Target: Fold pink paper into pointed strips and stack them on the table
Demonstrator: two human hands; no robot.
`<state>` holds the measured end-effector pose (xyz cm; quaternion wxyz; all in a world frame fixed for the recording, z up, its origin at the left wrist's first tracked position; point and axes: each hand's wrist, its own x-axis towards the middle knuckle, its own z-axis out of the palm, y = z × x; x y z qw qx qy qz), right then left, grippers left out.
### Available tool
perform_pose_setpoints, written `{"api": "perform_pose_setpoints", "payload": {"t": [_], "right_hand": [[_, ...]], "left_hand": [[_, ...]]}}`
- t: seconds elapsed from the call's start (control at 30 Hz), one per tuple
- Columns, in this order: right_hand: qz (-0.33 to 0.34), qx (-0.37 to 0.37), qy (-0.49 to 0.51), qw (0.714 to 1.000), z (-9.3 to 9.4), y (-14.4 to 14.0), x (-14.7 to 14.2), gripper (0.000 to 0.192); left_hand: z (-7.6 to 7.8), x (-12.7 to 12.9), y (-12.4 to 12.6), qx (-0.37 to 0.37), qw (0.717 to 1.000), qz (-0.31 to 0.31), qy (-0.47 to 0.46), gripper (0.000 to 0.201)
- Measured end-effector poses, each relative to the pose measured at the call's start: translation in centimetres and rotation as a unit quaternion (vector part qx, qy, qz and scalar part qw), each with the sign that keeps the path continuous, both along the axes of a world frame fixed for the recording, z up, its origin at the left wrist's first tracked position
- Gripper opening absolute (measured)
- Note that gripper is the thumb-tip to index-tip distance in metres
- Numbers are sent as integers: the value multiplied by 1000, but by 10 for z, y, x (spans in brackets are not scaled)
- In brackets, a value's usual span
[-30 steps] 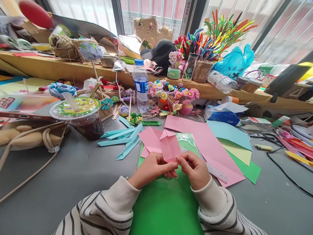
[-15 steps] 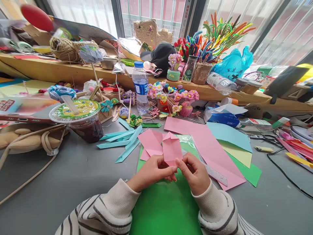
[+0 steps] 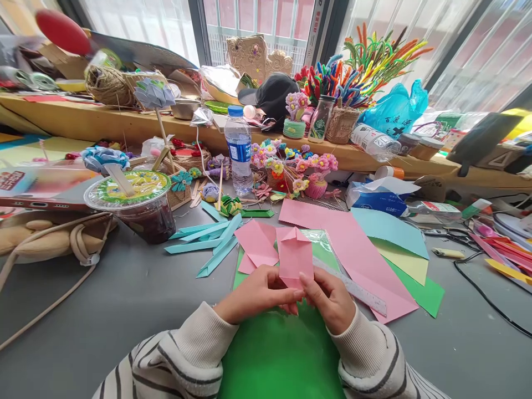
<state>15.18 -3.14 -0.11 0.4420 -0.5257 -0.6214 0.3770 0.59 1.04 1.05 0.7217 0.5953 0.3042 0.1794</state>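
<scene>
A small piece of pink paper (image 3: 295,257), folded to a point at its top edge, is held upright between my two hands. My left hand (image 3: 262,292) pinches its lower left, thumb in front and fingers behind. At the lower right corner, my right hand (image 3: 330,296) grips the same paper between thumb and fingertips. Beneath them lies a shiny green sheet (image 3: 282,354). Just beyond the left hand rest more pink paper pieces (image 3: 256,242). A clear ruler (image 3: 361,295) runs out from behind the right hand.
Long pink paper (image 3: 349,244) and blue paper (image 3: 390,230) lie to the right. Folded blue strips (image 3: 220,244) and a lidded drink cup (image 3: 145,219) stand left. A water bottle (image 3: 240,149) and pipe-cleaner flowers (image 3: 291,160) line the back, below a cluttered ledge (image 3: 199,124).
The held pink paper has shifted slightly right and turned a little more upright. Both hands keep hold of its lower edge, having moved only slightly.
</scene>
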Motion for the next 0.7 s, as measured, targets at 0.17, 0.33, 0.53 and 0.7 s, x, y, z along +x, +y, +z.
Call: {"api": "perform_pose_setpoints", "payload": {"t": [0.17,0.33,0.53,0.7], "right_hand": [[24,-37,24,999,-11,1,-4,37],[44,-50,68,995,-15,2,-5,41],[19,-28,35,999,-6,1,-4,40],[3,-12,3,1000,-8,3,-3,41]], "left_hand": [[2,-2,0,-1,999,-48,-2,19],[2,-4,2,-14,997,-67,-19,18],[4,-3,2,-26,998,-53,-33,18],[4,-3,2,-18,998,-45,-29,18]]}}
